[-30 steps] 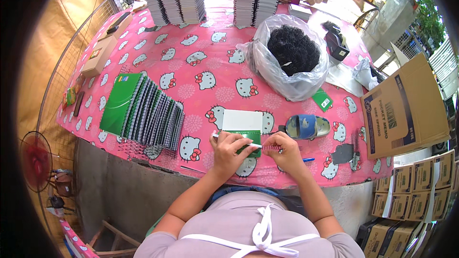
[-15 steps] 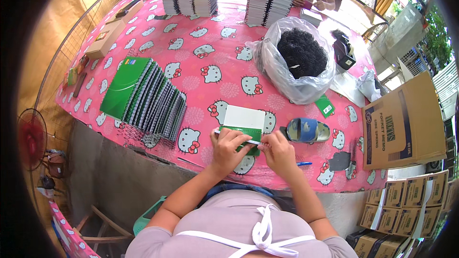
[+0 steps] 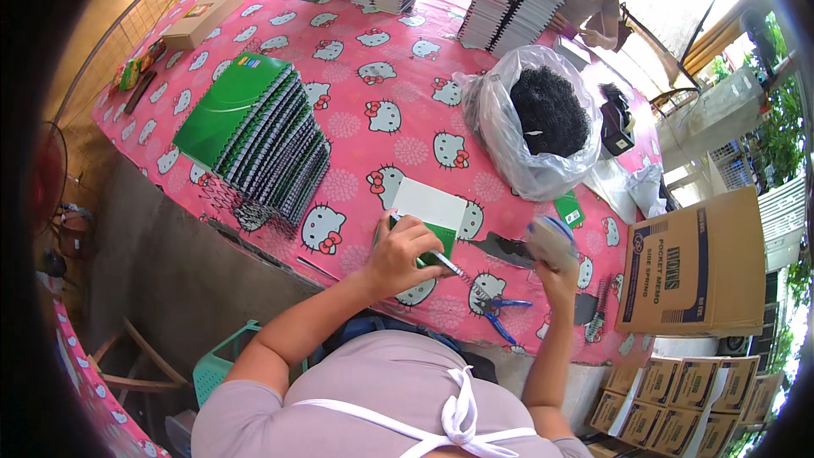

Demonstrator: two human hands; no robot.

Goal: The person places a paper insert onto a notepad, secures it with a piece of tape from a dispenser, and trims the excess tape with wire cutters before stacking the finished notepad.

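Note:
A small notebook with a green cover [image 3: 441, 239] and a white flap [image 3: 431, 203] lies open near the table's front edge. My left hand [image 3: 407, 253] is closed on the notebook, pressing its bound edge. From that edge, a loose wire coil [image 3: 476, 287] sticks out to the right. My right hand [image 3: 557, 278] grips a blue patterned slide slipper [image 3: 551, 239], raised off the table and tilted. Blue-handled pliers [image 3: 502, 315] lie with handles spread between my hands, near the coil's end.
Green spiral notebooks [image 3: 233, 114] are stacked at left. A plastic bag [image 3: 483, 119] of black coils stands right of centre. Tall notebook stacks [image 3: 509, 4] rise at the back, near another person [image 3: 585, 0]. An open carton [image 3: 695, 263] sits at right; a dark patch [image 3: 506, 249] marks the tablecloth.
My right hand has left the notebook, moved right and lifted the slipper off the table. The pliers now show more fully. My left hand stays on the notebook, which has tilted slightly.

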